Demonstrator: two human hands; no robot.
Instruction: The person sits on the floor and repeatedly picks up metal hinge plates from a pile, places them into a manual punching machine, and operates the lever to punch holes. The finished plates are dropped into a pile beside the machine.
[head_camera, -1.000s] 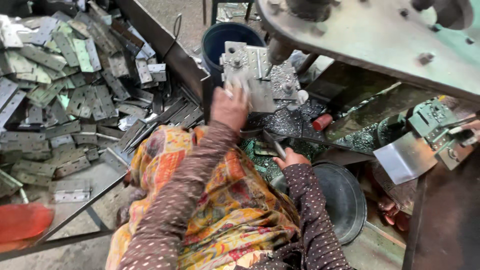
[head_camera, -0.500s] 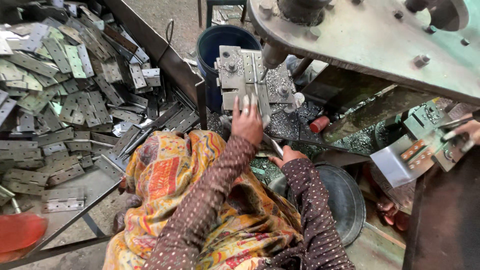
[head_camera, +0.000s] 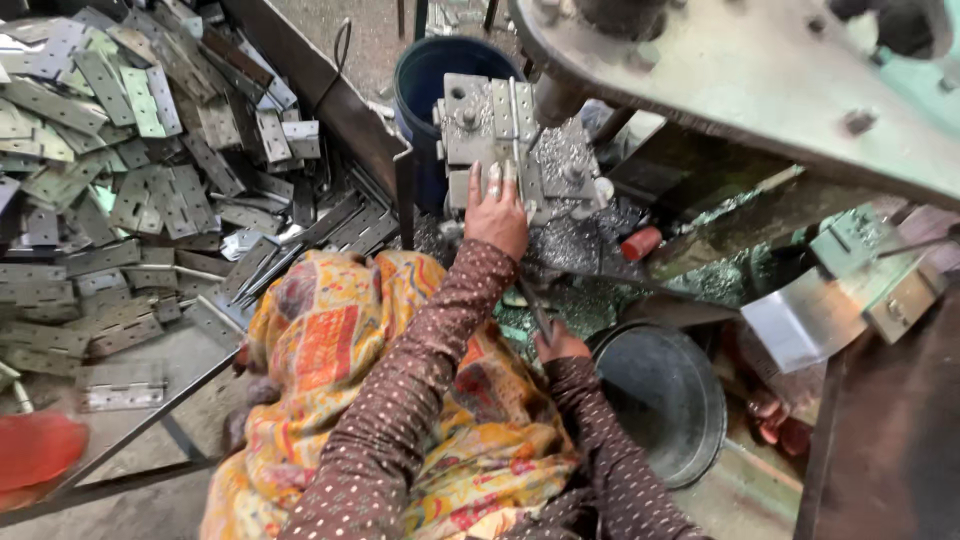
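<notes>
- At the bottom of the frame, two arms in brown dotted sleeves reach up over a lap covered in orange and yellow patterned cloth, soft and crumpled.
- The right hand, lower centre, is closed around a thin dark rod-like handle that slants up and left; half a second ago it sat in much the same place, just beside the round pan.
- That dark metal pan, lower right of centre, is shallow, round and dull grey.
- The left hand, centre frame, lies flat with fingers stretched out and together, fingertips pressing on a hinge plate that rests on the machine bed; it grips nothing. A second ago this hand was lower and to the left; it has moved up onto the plate.
- The hinge plate is grey, flat steel with a knuckle line down its middle, lying upper centre among glittering metal swarf.
- A small red cylinder lies right of the hand.
- Behind the plate stands a dark blue round bucket.
- At upper left, a heap of grey-green hinges fills a tray, flat, rectangular and scuffed.
- Across the upper right runs the heavy pale-green machine arm with bolts.
</notes>
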